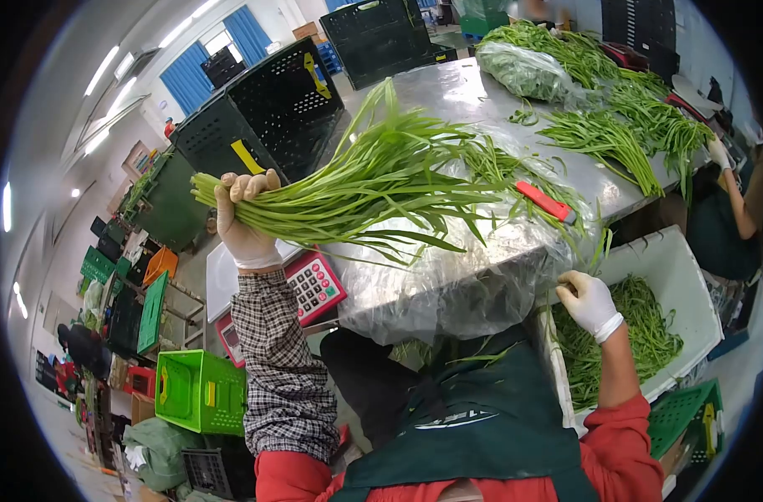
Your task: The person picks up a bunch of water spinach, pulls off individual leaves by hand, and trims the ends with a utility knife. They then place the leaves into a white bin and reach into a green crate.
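Observation:
My left hand [246, 219], in a thin white glove, is closed around the stem ends of a bunch of water spinach [356, 188]. The long stalks and narrow leaves fan out to the right, above the table. My right hand [589, 303], gloved too, hovers over the near edge of a white foam box [686, 322]. Its fingers are curled together, and whatever they may hold is too small to make out. Cut green leaves and stems [628, 335] lie in that box. A red-handled knife [545, 202] rests on clear plastic sheeting [448, 293] at the table edge.
More water spinach [603, 146] is heaped across the metal table [448, 84], beside a bagged bundle [528, 74]. A red-framed scale [314, 284] stands below my left wrist. Black crates [285, 100] stand behind. A co-worker's gloved hand [719, 154] touches greens at right.

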A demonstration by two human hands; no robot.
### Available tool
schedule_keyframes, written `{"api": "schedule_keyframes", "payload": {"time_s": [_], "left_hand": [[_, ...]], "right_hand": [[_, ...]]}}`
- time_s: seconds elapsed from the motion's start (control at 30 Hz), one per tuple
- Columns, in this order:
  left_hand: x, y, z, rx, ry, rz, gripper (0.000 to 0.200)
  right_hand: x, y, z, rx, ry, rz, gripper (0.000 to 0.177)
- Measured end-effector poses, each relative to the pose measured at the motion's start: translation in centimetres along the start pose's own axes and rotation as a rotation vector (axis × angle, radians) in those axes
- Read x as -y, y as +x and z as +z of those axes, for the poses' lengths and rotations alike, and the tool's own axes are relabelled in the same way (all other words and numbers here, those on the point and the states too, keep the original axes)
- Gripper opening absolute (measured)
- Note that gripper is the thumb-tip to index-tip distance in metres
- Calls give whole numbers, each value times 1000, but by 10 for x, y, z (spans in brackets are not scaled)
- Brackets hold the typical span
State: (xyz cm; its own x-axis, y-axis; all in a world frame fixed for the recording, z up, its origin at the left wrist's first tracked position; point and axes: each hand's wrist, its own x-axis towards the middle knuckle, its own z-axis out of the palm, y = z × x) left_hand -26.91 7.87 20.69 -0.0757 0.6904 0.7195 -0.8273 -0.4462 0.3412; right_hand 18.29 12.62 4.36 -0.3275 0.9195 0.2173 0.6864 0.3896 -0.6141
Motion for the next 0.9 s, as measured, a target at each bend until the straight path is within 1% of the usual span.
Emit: {"api": "schedule_keyframes", "payload": {"time_s": [0.13,0.2,0.3,0.4,0.43,0.53,0.57,0.6,0.67,0.7,0.73,0.77,0.8,0.87,0.9], "left_hand": [[9,12,-7,-201,7,20,12],[13,20,-20,-326,95,54,13],[23,30,-39,-391,128,58,16],[33,41,-54,-446,121,54,16],[36,44,-60,-454,101,45,16],[46,53,-69,-488,71,30,14],[48,57,-73,-513,82,20,14],[50,61,-74,-535,88,8,14],[60,70,-66,-460,239,-7,11],[68,76,-62,-397,317,-44,12],[83,80,-36,-417,502,-49,13],[98,85,-16,-429,760,-38,11],[108,89,-7,-292,991,-66,10],[134,93,13,-223,1292,-237,12],[150,94,14,-29,1370,-292,12]], "right_hand": [[12,8,0,-12,75,-40,23],[17,15,-3,-19,91,-43,22],[19,32,-11,-62,80,-60,20],[4,57,-11,-190,24,-181,20],[3,66,-12,-182,29,-142,17],[-15,98,-7,-316,-162,-297,15],[-24,111,-2,-308,-247,-294,16],[-28,123,4,-251,-319,-281,18],[-40,137,9,-137,-490,-203,22],[-46,141,14,-133,-511,-168,24],[-44,145,16,-130,-530,-135,27],[-41,149,13,-96,-535,-90,27],[-37,155,12,-61,-528,-56,27],[-16,161,-1,100,-587,75,25],[-13,163,-5,91,-587,59,27]]}}
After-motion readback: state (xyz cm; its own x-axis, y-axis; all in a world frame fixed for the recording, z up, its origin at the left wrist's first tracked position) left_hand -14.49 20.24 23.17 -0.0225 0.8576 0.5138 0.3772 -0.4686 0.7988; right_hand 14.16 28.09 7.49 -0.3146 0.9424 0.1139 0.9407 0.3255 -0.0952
